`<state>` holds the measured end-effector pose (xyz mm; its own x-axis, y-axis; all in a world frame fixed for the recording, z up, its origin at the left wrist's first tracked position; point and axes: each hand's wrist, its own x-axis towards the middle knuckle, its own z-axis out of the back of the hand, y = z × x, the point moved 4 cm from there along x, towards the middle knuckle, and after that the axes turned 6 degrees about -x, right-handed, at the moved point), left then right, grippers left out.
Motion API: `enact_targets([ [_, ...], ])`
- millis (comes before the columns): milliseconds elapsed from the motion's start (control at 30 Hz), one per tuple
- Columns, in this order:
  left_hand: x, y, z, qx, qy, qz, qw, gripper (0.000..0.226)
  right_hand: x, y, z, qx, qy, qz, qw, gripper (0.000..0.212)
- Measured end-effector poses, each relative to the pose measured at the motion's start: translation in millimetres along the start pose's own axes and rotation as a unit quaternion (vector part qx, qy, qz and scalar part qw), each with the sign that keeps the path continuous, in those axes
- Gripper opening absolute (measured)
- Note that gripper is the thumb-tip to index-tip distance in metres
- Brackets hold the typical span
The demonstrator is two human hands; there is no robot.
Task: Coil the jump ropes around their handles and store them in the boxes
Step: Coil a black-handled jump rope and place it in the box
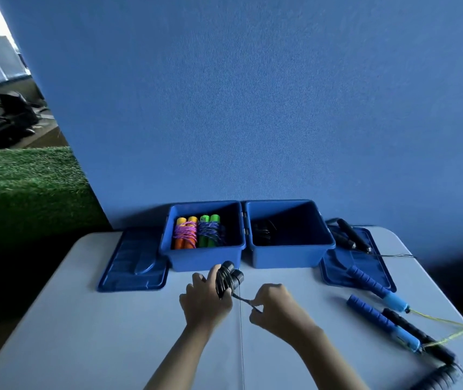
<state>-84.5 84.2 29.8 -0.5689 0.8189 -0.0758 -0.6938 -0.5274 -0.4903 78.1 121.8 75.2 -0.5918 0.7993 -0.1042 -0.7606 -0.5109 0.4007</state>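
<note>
Left hand [206, 301] grips black handles [231, 274] together while right-hand fingers [255, 308] pinch the rope tail [243, 299], finishing the coil just before the boxes [205, 257]

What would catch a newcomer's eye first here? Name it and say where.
The two hands at table centre: the left hand grips a black jump rope wound on its handles, while the right hand pinches its loose end. Behind them, the left box holds two bright coiled ropes.
</note>
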Motion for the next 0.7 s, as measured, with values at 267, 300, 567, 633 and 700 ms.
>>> enact_targets([
  [267, -7.8, 2.5, -1.8, 0.016, 0.014, -0.09, 0.996, 0.057, 7.6, 12.3, 30.4, 0.084, -0.022, 0.077, 0.993, 0.023],
  [300, -10.0, 0.9, -2.5, 0.017, 0.022, -0.105, 0.994, 0.057, 9.9, 13.4, 35.5, 0.118, -0.021, 0.079, 0.99, 0.021],
  [567, -25.7, -6.9, -8.1, -0.022, 0.039, -0.191, 0.98, 0.074, 34.0, 2.3, 55.6, 0.252, -0.038, -0.01, 0.967, 0.02],
  [633, -27.9, -11.8, -7.6, -0.034, 0.041, -0.215, 0.975, 0.076, 38.5, -2.7, 54.9, 0.294, -0.042, -0.037, 0.954, 0.02],
  [700, -30.6, -18.1, -8.5, -0.031, 0.043, -0.236, 0.97, 0.074, 41.2, -7.7, 52.8, 0.322, -0.043, -0.053, 0.944, 0.019],
])
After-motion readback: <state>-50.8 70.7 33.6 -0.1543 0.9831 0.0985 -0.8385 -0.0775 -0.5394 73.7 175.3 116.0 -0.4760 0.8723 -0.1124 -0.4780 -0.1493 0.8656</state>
